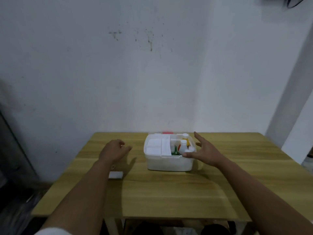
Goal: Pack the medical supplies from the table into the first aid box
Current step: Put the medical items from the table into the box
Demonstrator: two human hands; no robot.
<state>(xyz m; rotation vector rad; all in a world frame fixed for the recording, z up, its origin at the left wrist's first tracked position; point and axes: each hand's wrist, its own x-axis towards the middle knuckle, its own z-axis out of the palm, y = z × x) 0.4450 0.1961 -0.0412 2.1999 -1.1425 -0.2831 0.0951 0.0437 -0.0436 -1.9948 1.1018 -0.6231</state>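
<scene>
The white first aid box (pixel 169 162) stands open at the middle back of the wooden table (pixel 169 192). Inside, a white tray insert (pixel 158 145) fills the left half. White bottles with orange and yellow parts (pixel 183 145) and a green packet (pixel 174 152) stand in the right half. My right hand (pixel 205 150) hovers open at the box's right rim, thumb near the front edge, holding nothing. To the left of the box, my left hand (pixel 114 149) hangs loosely curled above the table, apparently empty. A small white pad (pixel 115 175) lies on the table beside my left forearm.
A pale wall rises directly behind the table. A small red part (pixel 167 132) shows behind the box's back edge. Dark clutter sits on the floor at the left. The table's front edge runs near the bottom of the view.
</scene>
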